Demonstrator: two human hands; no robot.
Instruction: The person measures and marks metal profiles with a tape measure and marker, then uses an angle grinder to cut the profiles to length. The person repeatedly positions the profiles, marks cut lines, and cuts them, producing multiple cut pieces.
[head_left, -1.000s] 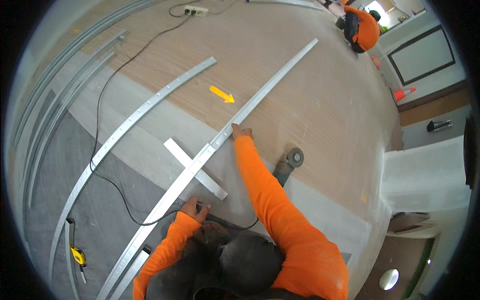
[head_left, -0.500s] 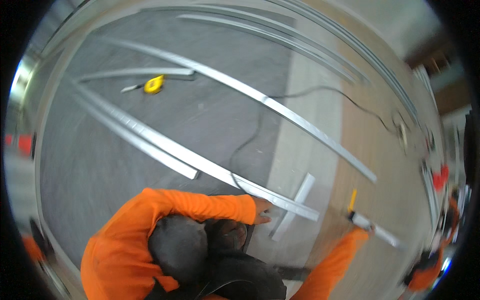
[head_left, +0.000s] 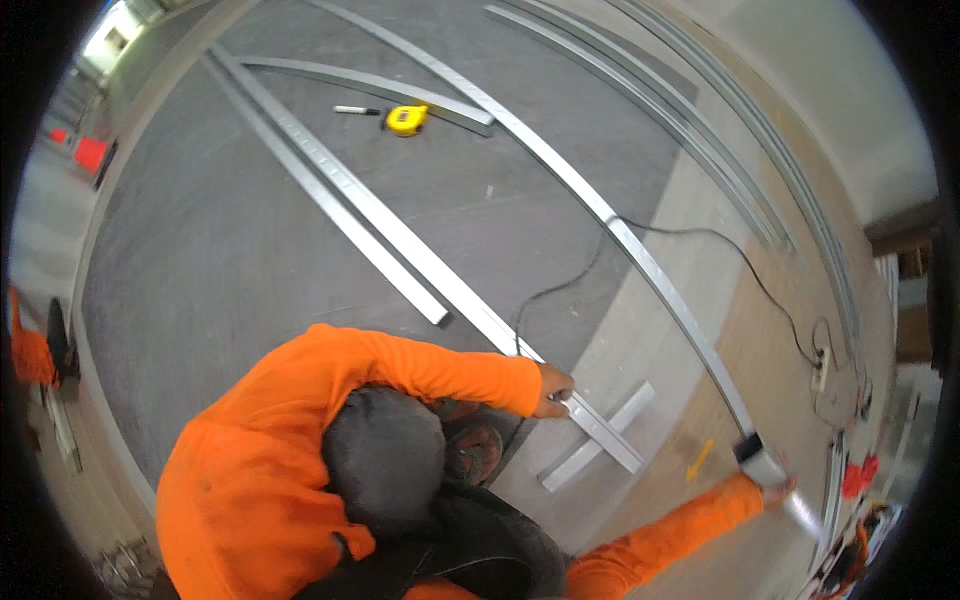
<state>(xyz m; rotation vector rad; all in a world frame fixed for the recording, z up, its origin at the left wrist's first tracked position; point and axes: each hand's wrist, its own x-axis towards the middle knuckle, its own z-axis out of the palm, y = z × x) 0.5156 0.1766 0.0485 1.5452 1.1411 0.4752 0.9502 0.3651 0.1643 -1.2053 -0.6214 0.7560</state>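
Observation:
My left hand (head_left: 553, 391) is closed round the edge of a long silver metal channel (head_left: 415, 253), not far from its near end. That end lies across a short metal strip (head_left: 632, 407), forming a cross on the floor. Off to the right, my right hand (head_left: 775, 491) grips a short silver channel piece (head_left: 764, 466) with a dark open end. In the picture this piece meets the near end of another long channel (head_left: 660, 277); whether they touch, I cannot tell. A third channel (head_left: 340, 213) lies beside the first. My knee (head_left: 385, 440) is bent between my arms.
A yellow tape measure (head_left: 406, 121) and a marker pen (head_left: 356, 110) lie by a shorter channel (head_left: 445, 103). A black cable (head_left: 720, 236) crosses the floor to a power strip (head_left: 820, 370). More channels (head_left: 640, 105) lie at the far right. A yellow arrow (head_left: 702, 459) is on the floor.
My right hand has brought the short channel piece to the long channel's near end. My left hand's fingers, stretched out before, have closed on the channel. The whole view has turned somewhat.

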